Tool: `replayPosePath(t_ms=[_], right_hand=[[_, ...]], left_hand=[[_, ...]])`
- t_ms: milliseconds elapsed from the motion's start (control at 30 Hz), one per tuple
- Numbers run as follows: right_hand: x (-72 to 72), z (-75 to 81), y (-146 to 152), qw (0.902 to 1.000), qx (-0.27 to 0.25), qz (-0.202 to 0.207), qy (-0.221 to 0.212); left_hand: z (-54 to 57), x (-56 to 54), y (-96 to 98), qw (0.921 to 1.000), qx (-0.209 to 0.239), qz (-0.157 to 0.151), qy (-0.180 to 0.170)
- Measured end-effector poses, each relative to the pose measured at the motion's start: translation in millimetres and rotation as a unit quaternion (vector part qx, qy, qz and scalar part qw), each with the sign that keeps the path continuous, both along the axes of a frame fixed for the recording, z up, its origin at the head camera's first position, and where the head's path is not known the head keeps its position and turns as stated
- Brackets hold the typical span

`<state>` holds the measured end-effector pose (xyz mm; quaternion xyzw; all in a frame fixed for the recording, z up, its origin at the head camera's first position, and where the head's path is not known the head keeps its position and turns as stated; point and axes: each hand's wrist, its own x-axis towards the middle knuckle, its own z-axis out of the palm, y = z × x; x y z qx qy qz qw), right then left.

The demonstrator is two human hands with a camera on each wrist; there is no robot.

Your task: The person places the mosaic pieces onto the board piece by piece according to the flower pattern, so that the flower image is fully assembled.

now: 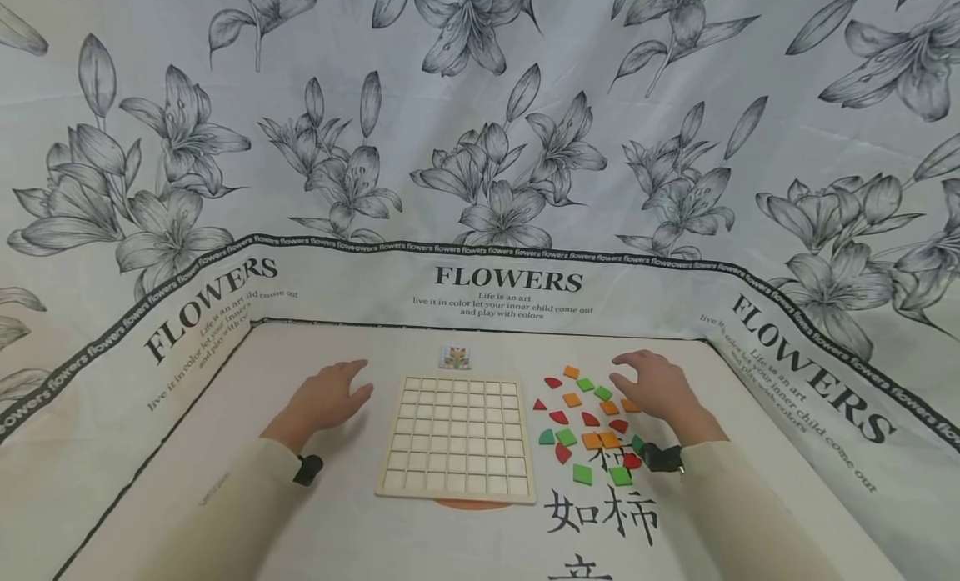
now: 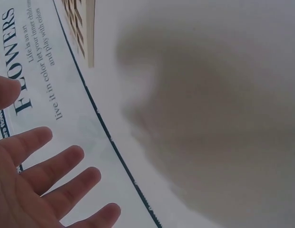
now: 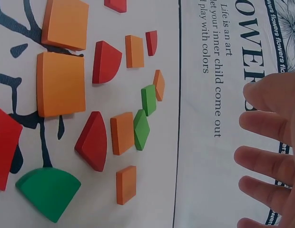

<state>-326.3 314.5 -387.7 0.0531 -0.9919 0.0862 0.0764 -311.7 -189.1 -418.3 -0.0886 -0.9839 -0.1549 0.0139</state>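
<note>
My left hand [image 1: 327, 399] hovers left of a wooden grid board [image 1: 459, 438], its fingers spread and holding nothing. In the left wrist view those fingers [image 2: 62, 173] look straight and apart, and a corner of the board [image 2: 90, 35] shows at the top. Over the far right side of the loose pieces is my right hand [image 1: 660, 388], also holding nothing. The pieces are orange squares [image 3: 62, 84], red quarter-round ones [image 3: 107, 62], light green squares [image 1: 581, 474] and dark green quarter-rounds [image 3: 48, 192]. The board's square cells hold no pieces.
A small card with a coloured pattern [image 1: 455, 358] lies behind the board. Part of an orange round shape [image 1: 472, 505] shows under its front edge. Black characters [image 1: 600, 513] mark the white table. A flower-printed cloth [image 1: 510, 289] stands around the back and sides.
</note>
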Motion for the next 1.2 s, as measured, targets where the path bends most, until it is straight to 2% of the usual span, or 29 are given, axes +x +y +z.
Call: replayPosePath(t_ms=[133, 633, 1000, 1200], right_hand=[[0.0, -2.4, -5, 0.9999, -0.002, 0.011, 0.0], [4.3, -6.2, -26, 0.9995, -0.02, 0.014, -0.02], [5.0, -13.6, -37, 0.9992, -0.024, 0.021, -0.026], [5.5, -16.8, -43, 0.9985, -0.022, 0.024, -0.045]], left_hand=[[-6.8, 2.0, 4.5, 0.9998, 0.01, 0.005, -0.016], [-19.4, 7.3, 18.8, 0.9984, 0.036, -0.003, -0.043], [-27.3, 10.3, 30.5, 0.9975, 0.033, -0.004, -0.062], [-30.9, 9.5, 33.8, 0.9965, 0.024, -0.03, -0.074]])
